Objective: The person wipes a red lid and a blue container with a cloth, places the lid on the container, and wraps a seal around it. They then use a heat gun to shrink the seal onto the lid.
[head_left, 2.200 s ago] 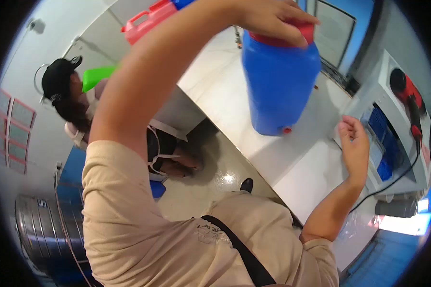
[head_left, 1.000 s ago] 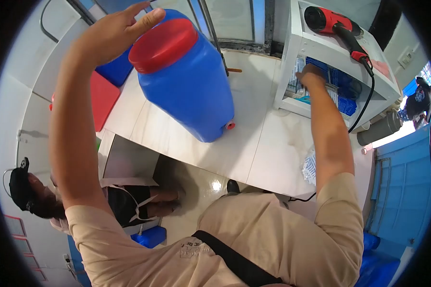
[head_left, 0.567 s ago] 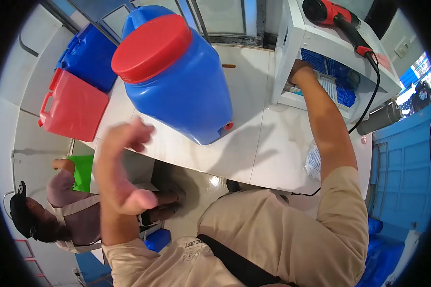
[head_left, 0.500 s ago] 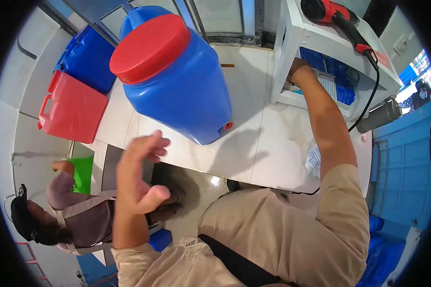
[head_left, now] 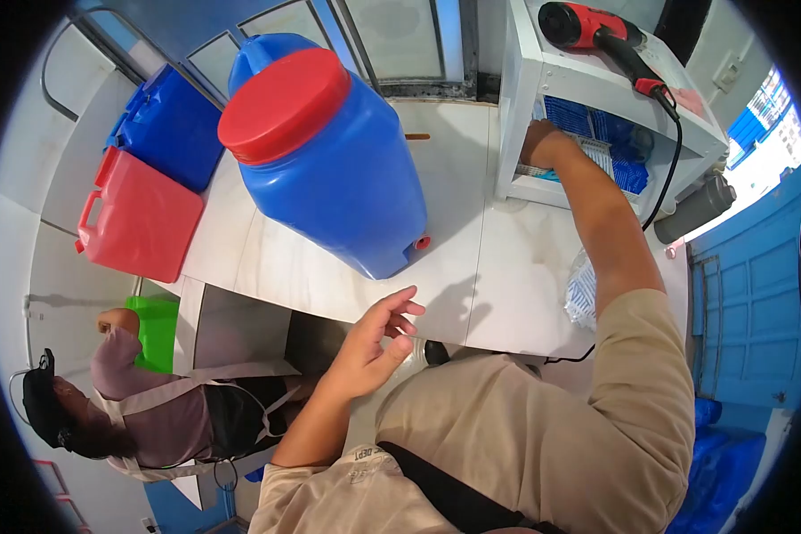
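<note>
My left hand (head_left: 376, 347) is held in the air near the front edge of the table (head_left: 436, 311), fingers apart and holding nothing. My right hand (head_left: 546, 145) reaches into the white shelf (head_left: 587, 76), beside blue-and-white printed packets (head_left: 596, 133); its fingers are hidden inside. A big blue container (head_left: 338, 178) with a red lid (head_left: 285, 102) stands on the table, its small red spout fitting (head_left: 422, 241) low on the right side. One clear printed packet (head_left: 582, 292) lies next to my right forearm.
A red-and-black heat gun (head_left: 592, 31) lies on the shelf, its cable hanging down. A grey bottle (head_left: 696, 209) is at the right. Red (head_left: 142, 214) and blue (head_left: 169, 125) jerrycans stand at the left. Another person (head_left: 151, 409) in a cap is at the lower left.
My left hand has moved right and slightly down, away from the left side of the blue container. My right hand is still inside the shelf, and the view has shifted slightly.
</note>
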A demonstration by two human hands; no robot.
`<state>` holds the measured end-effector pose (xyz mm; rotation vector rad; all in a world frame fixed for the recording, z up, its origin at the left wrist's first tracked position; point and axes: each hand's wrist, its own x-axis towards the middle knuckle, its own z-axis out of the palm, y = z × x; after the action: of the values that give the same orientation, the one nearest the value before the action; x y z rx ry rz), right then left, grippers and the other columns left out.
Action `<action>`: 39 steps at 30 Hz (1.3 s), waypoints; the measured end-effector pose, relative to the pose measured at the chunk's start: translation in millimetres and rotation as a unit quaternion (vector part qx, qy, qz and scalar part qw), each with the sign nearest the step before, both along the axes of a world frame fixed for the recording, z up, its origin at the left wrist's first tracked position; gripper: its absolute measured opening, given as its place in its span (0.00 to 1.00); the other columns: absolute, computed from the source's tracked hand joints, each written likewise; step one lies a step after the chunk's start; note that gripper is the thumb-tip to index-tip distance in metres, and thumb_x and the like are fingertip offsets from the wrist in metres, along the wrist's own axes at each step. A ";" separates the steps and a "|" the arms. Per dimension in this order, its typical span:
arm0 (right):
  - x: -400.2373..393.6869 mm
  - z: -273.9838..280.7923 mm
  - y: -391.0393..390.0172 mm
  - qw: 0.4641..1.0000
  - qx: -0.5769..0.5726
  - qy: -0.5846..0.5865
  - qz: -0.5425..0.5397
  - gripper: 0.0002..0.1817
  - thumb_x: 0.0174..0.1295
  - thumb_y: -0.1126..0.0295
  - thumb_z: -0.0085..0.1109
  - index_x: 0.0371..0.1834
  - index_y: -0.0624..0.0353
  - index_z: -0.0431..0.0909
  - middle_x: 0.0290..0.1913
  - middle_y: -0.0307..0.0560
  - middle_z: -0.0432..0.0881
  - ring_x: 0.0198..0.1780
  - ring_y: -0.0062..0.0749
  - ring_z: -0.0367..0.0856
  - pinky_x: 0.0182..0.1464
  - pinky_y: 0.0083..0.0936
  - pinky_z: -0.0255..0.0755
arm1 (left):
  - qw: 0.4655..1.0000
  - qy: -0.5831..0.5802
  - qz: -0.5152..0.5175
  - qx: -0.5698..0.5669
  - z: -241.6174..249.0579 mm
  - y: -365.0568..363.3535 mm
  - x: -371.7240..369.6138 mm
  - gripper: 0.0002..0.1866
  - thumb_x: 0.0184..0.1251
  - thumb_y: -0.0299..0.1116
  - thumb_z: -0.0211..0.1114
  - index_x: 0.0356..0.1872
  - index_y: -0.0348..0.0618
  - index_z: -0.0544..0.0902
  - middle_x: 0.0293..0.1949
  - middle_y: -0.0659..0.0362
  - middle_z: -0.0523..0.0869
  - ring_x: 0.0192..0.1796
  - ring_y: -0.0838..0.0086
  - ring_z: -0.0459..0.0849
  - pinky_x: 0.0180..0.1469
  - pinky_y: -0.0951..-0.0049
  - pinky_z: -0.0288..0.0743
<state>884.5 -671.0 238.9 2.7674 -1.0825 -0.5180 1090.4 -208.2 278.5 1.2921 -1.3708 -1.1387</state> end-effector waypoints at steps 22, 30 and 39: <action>-75.8 60.6 195.3 0.831 -0.024 -0.554 -0.027 0.11 0.60 0.73 0.62 0.43 0.65 0.74 0.43 0.60 0.79 0.49 0.62 0.79 0.53 0.48 0.77 | 0.807 0.491 0.012 0.328 -43.9 -199.0 -88.0 0.44 0.79 0.70 0.46 0.75 0.36 0.67 0.61 0.49 0.82 0.58 0.63 0.85 0.64 0.57 0.80; -108.6 19.4 297.8 0.844 0.041 -0.525 0.105 0.12 0.57 0.73 0.66 0.41 0.61 0.73 0.43 0.52 0.81 0.49 0.54 0.80 0.50 0.47 0.76 | 0.739 0.598 0.059 0.304 -81.9 -199.1 -123.9 0.14 0.84 0.40 0.57 0.55 0.38 0.76 0.38 0.60 0.85 0.43 0.72 0.87 0.53 0.59 0.86; -131.9 9.8 350.9 0.787 0.153 -0.593 -0.071 0.11 0.70 0.74 0.63 0.53 0.59 0.78 0.41 0.52 0.84 0.45 0.52 0.82 0.49 0.44 0.77 | 0.793 0.598 0.096 0.070 -40.1 -217.2 -109.9 0.09 0.85 0.35 0.50 0.54 0.44 0.76 0.34 0.66 0.79 0.34 0.79 0.77 0.49 0.68 0.83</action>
<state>752.6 -320.1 248.7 3.2167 -1.4264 1.3915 980.5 -425.4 238.5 0.4996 -0.1923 -1.5016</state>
